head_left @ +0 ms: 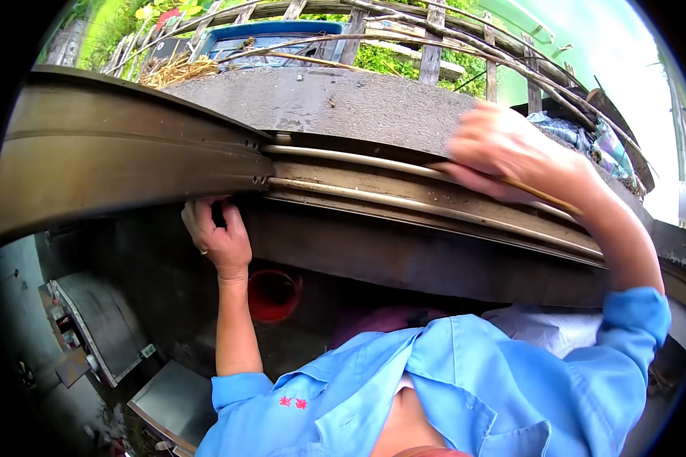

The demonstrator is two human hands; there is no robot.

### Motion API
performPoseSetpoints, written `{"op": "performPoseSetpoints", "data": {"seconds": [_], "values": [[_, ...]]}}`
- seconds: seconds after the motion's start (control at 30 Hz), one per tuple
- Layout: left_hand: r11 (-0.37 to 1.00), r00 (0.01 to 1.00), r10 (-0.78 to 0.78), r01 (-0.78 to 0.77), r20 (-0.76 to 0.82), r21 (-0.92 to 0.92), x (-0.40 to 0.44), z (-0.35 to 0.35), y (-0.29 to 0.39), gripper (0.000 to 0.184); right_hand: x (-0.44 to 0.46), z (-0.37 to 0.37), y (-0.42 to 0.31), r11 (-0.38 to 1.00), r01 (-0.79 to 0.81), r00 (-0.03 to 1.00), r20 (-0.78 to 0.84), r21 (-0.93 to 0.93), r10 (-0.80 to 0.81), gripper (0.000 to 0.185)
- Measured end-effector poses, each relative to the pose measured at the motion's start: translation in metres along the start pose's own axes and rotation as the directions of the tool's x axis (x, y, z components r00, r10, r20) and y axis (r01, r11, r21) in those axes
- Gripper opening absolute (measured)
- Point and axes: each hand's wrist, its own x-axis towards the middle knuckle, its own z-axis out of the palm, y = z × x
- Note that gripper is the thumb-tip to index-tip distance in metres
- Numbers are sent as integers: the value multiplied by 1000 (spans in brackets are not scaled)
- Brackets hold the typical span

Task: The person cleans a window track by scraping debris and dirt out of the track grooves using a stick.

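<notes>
A brown metal window frame (122, 152) runs in from the left and meets a sill track (434, 199) with two pale raised rails. My left hand (222, 234), a ring on one finger, grips the frame's lower edge near that corner, its fingertips partly hidden there. Over the track, towards its right part, my right hand (503, 152) is closed around a thin wooden stick (541, 196). Motion blurs this hand. One end of the stick reaches the upper rail, while the other points back along my forearm. What its tip is like, I cannot make out.
Beyond the track lies a concrete ledge (343, 107). Outside stand a wooden pole fence (431, 46), a blue tub (274, 32) and crumpled plastic (579, 137). Below, indoors, are a red bucket (274, 295) and a grey-topped table (177, 404).
</notes>
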Motion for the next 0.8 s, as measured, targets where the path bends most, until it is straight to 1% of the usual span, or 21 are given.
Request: {"op": "performPoseSetpoints", "data": {"seconds": [0.03,0.1,0.13,0.17,0.23,0.3,0.37,0.43,0.5,0.57,0.6,0.63,0.67,0.7,0.73,0.77,0.8], "values": [[1000,1000,9,-9,-23,-13,0,1,1,10,-22,-9,-1,998,-64,995,75,-3,64,23],[1000,1000,-13,13,-18,-16,0,0,3,10,-47,-10,-4,994,-111,992,65,6,111,24],[999,1000,-28,28,-5,-22,-1,-1,3,10,-47,-9,-6,993,-109,991,69,-43,111,22],[1000,1000,-19,19,-3,-10,-1,-2,3,10,-40,-5,-5,994,-106,993,57,-35,108,22],[1000,1000,-16,16,20,5,-1,-1,0,10,-10,3,-5,998,2,999,48,-57,1,18],[1000,1000,-20,20,15,-9,-1,1,-1,11,33,8,-7,996,55,997,61,-65,-51,15],[1000,1000,-7,7,16,-8,-2,1,-1,14,78,31,-6,983,102,988,-102,-153,-118,17],[1000,1000,-6,6,17,-1,-1,-2,-1,14,120,32,-10,987,108,987,-107,-121,-121,15],[1000,1000,-8,8,17,2,1,-3,0,15,144,29,-16,980,76,997,-3,-184,-78,13],[1000,999,26,-26,-34,-15,2,0,1,16,133,30,-10,989,98,993,-58,-106,-105,9],[1000,999,16,-17,-40,-18,2,1,2,16,117,27,-5,990,122,988,-90,-66,-127,7],[999,999,12,-14,-47,-32,2,2,2,15,99,22,-2,994,102,993,-56,29,-101,9],[999,998,8,-11,-55,-45,1,2,3,15,78,13,-3,998,56,998,-27,-26,-56,14],[999,998,-4,1,-63,-49,1,3,4,15,56,8,1,1000,26,1000,8,0,-26,19],[998,999,-22,20,-26,-52,0,2,5,14,40,-2,1,1000,-4,995,103,31,1,14],[998,999,-37,38,11,-54,1,3,6,14,23,8,4,1000,18,1000,-23,4,-17,16],[998,1000,-25,24,-8,-51,2,5,8,13,19,8,6,1000,-3,1000,-12,-10,3,16]]}}
